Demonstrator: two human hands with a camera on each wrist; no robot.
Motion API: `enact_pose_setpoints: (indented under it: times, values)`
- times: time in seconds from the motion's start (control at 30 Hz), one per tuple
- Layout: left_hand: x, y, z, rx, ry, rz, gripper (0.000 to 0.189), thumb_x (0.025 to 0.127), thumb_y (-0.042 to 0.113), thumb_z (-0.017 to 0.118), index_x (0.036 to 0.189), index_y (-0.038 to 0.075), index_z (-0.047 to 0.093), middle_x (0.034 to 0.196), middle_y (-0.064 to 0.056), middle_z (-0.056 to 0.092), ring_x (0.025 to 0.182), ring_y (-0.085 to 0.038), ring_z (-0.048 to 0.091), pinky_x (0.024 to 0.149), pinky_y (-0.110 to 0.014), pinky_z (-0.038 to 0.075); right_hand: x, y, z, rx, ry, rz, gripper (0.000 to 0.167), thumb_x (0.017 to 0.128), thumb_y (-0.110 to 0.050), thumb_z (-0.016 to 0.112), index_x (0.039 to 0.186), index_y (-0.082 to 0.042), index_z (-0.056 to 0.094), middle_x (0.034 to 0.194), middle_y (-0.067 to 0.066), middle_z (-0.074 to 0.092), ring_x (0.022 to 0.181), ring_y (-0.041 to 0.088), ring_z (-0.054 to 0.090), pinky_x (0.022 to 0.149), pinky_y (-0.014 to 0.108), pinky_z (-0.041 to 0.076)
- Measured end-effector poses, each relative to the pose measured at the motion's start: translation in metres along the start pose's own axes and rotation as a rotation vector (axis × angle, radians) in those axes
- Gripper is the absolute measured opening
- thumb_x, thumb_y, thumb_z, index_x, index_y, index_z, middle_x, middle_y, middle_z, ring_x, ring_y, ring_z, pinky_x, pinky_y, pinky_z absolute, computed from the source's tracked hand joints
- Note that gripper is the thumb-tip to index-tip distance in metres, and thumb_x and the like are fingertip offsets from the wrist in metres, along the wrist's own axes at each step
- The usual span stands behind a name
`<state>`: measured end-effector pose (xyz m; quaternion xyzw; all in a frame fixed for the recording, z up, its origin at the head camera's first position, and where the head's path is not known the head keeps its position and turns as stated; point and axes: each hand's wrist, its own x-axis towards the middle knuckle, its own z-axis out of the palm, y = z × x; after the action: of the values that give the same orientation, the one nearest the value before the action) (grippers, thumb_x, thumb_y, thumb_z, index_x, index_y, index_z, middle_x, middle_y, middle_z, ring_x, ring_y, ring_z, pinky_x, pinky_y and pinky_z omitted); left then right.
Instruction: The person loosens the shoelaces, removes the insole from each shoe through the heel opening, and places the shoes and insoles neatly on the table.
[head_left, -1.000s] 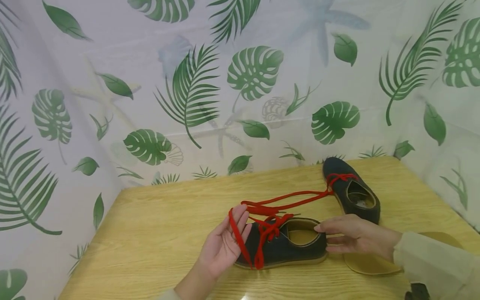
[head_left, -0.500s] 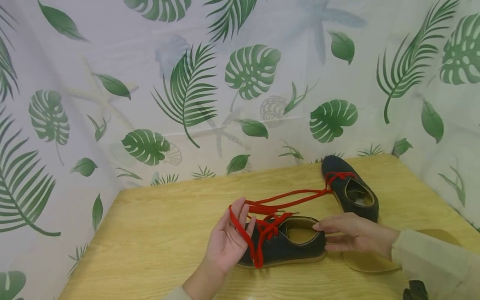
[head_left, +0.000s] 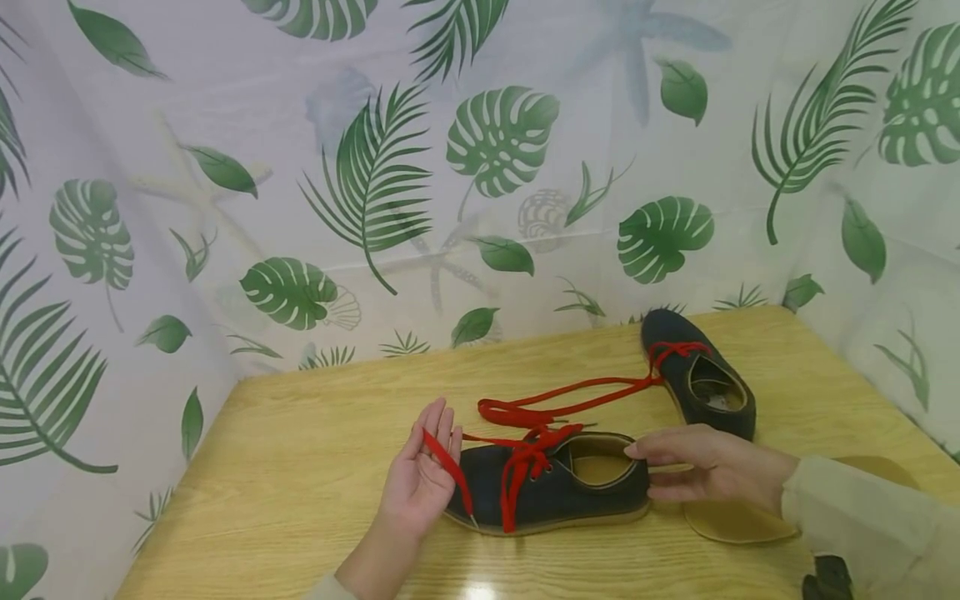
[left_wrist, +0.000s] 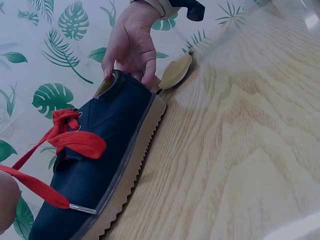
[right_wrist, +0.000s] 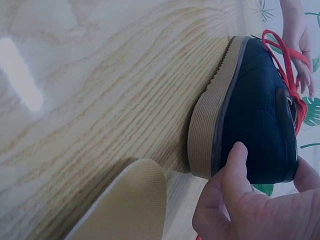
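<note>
Shoe [head_left: 577, 502], dark blue with a tan sole, sits upright at the near part of the desk [head_left: 322, 483], toe left and heel right. The right hand [head_left: 705, 467] has a firm grip on its heel, digits pinching the collar rim and the outside of the back. The left hand [head_left: 420, 490] lies palm up beside the toe; its grip is slack, fingers nearly straight, the loose end of the red lace [head_left: 449, 462] draped across them, metal tip hanging down. To the right, under the right forearm, lies a tan insole [head_left: 738, 525]. Far right stands a second shoe [head_left: 678, 382], its long red laces [head_left: 573, 389] stretching left.
</note>
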<state>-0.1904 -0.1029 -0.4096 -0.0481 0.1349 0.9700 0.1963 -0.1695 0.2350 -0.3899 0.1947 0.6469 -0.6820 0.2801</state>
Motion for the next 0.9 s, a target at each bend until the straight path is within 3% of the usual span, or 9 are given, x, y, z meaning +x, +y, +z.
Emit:
enact_pose_setpoints:
  times: [0.1,0.17,0.33,0.67,0.77,0.9]
  values:
    - [-0.001,0.003,-0.002,0.022,0.035,0.008,0.035,0.103,0.024,0.038,0.128,0.014,0.061,0.119,0.001,0.066,0.131,-0.005,0.039,0.110,-0.022,0.030,0.001,0.001,0.000,0.001,0.005,-0.005,0.015,0.084,-0.014,0.071,0.099,-0.010,0.069,0.131,0.026,0.035,0.098,0.027,0.055,0.083,0.038,0.056]
    - [-0.003,0.005,-0.002,0.040,0.067,0.015,0.036,0.103,0.024,0.039,0.112,0.009,0.070,0.116,-0.001,0.068,0.133,-0.005,0.034,0.109,-0.022,0.031,0.001,0.001,0.001,0.002,0.004,-0.008,0.013,0.084,-0.013,0.071,0.097,-0.011,0.070,0.128,0.024,0.038,0.097,0.026,0.055,0.082,0.038,0.056]
    - [-0.005,0.011,-0.003,0.028,0.111,0.018,0.035,0.102,0.023,0.041,0.106,0.004,0.071,0.110,-0.006,0.070,0.135,-0.006,0.027,0.109,-0.022,0.030,0.000,0.002,0.003,0.024,-0.001,-0.011,0.011,0.084,-0.010,0.070,0.095,-0.009,0.068,0.128,0.025,0.035,0.099,0.028,0.053,0.083,0.040,0.055]
    - [-0.007,0.024,-0.006,-0.080,0.119,0.034,0.040,0.102,0.023,0.039,0.102,-0.001,0.070,0.104,-0.011,0.071,0.136,-0.004,0.026,0.109,-0.022,0.031,-0.002,0.000,0.003,0.006,0.022,-0.017,0.006,0.083,-0.010,0.071,0.089,-0.009,0.072,0.117,0.019,0.041,0.091,0.024,0.056,0.080,0.038,0.057]
    - [-0.006,0.034,-0.011,-0.120,0.143,0.078,0.036,0.102,0.021,0.038,0.122,0.005,0.063,0.105,-0.011,0.071,0.138,-0.003,0.023,0.109,-0.022,0.031,-0.003,0.000,0.002,0.009,0.021,-0.018,0.007,0.083,-0.009,0.070,0.089,-0.009,0.072,0.116,0.019,0.042,0.091,0.024,0.056,0.080,0.038,0.057]
    - [-0.008,0.051,-0.023,-0.131,0.177,0.151,0.050,0.102,0.019,0.039,0.150,0.020,0.025,0.119,-0.007,0.065,0.140,-0.003,0.021,0.110,-0.022,0.029,-0.003,0.001,0.001,0.007,0.015,-0.022,0.008,0.084,-0.010,0.070,0.092,-0.009,0.071,0.116,0.018,0.042,0.091,0.024,0.056,0.080,0.038,0.057]
